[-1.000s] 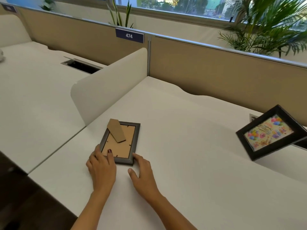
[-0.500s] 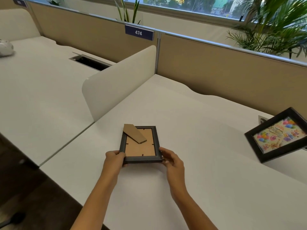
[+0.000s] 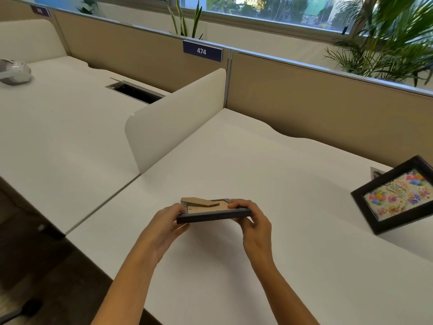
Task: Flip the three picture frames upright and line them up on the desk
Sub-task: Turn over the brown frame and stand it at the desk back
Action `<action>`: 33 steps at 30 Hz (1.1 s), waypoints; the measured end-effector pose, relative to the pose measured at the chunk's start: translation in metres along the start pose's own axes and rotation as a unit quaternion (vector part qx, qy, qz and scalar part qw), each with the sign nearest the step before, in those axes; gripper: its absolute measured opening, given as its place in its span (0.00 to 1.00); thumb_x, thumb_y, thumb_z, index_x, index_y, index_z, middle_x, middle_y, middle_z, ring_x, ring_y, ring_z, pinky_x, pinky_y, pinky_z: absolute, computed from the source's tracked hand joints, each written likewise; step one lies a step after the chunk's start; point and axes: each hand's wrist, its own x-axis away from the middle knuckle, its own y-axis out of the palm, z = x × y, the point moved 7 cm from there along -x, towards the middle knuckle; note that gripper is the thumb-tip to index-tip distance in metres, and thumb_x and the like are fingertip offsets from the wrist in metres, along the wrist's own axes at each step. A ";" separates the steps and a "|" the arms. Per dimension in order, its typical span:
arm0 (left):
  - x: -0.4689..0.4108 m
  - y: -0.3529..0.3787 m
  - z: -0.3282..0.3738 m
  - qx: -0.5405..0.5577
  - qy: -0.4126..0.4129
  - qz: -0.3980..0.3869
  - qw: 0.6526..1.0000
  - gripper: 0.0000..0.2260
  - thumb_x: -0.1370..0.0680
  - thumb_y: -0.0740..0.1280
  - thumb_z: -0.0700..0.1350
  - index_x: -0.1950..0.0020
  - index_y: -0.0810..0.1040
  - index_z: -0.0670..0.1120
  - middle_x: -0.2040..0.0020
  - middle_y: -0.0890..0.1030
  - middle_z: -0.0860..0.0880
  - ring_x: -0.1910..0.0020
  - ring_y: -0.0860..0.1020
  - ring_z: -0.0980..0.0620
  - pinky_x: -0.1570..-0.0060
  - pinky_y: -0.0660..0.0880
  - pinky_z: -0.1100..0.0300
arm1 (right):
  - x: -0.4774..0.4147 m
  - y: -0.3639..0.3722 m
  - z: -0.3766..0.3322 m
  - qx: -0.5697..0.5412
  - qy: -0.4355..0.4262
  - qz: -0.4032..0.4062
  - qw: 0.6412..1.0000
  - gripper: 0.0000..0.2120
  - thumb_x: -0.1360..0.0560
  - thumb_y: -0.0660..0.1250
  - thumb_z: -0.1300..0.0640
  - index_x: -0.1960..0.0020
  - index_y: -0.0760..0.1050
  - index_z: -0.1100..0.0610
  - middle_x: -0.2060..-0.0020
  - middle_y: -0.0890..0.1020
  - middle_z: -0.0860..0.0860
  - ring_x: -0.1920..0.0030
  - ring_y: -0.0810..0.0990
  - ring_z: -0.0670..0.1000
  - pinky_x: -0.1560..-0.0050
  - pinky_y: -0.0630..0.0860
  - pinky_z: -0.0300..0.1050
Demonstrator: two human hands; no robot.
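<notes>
While back-side up, dark frame (image 3: 212, 215) sits between both hands (image 3: 251, 221), gripped, seemingly clear of desk (image 3: 269, 160).

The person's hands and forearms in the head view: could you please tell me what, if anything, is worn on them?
Both forearms are bare to the bottom edge of the view: no sleeves show. The left hand and right hand wear no gloves, and no watch, bracelet or ring can be seen. The fingernails are not visible in this view.
</notes>
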 end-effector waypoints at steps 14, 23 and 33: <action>-0.003 -0.001 0.007 -0.042 0.101 0.020 0.994 0.17 0.20 0.52 0.39 0.55 0.80 0.47 0.62 0.84 0.56 0.55 0.78 0.58 0.54 0.69 0.65 | -0.006 0.007 -0.024 0.053 0.039 -0.019 0.998 0.07 0.24 0.66 0.58 0.53 0.77 0.46 0.60 0.83 0.40 0.56 0.80 0.38 0.60 0.72 0.26; -0.006 -0.002 0.001 -0.020 0.081 0.046 0.995 0.16 0.18 0.51 0.51 0.50 0.78 0.50 0.52 0.83 0.47 0.54 0.80 0.49 0.60 0.73 0.58 | -0.014 0.013 -0.018 0.087 0.059 -0.013 0.994 0.04 0.23 0.65 0.50 0.49 0.75 0.48 0.55 0.82 0.43 0.53 0.82 0.46 0.56 0.81 0.47; -0.010 -0.001 -0.011 -0.023 0.044 0.065 0.997 0.18 0.19 0.50 0.55 0.53 0.78 0.53 0.52 0.82 0.48 0.48 0.78 0.49 0.48 0.70 0.51 | -0.021 0.016 -0.015 0.123 0.072 -0.031 0.989 0.11 0.23 0.64 0.46 0.44 0.75 0.50 0.51 0.82 0.44 0.53 0.81 0.44 0.60 0.73 0.35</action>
